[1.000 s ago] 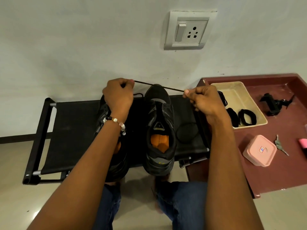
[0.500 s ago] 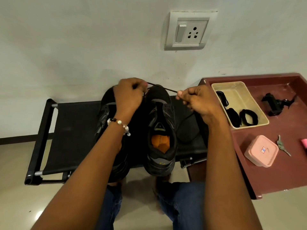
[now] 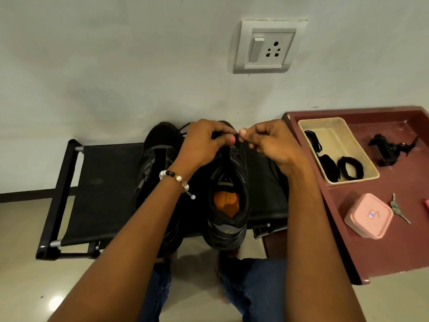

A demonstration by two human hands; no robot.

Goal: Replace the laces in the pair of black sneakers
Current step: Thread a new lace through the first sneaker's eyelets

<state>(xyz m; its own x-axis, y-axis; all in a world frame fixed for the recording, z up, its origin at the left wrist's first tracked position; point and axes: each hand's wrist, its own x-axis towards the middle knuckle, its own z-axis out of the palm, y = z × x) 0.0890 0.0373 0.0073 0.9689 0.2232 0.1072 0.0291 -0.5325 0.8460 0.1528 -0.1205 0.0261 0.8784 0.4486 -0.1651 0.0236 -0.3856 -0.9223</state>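
Both hands have closed in above the toe of the right sneaker (image 3: pixel 228 203) on the stool (image 3: pixel 104 194). Left hand (image 3: pixel 204 145) and right hand (image 3: pixel 271 145) now nearly touch, each pinching the lace (image 3: pixel 237 135); its visible span has shortened.

The rack (image 3: pixel 102 182) has a matt black cloth sling on tubes with bare metal ends. Right of it, the table (image 3: pixel 394 242) is maroon, scuffed and dull, carrying a smooth cream plastic tray (image 3: pixel 362 147) and a pink plastic box (image 3: pixel 368 216). The floor (image 3: pixel 21 287) tiles shine.
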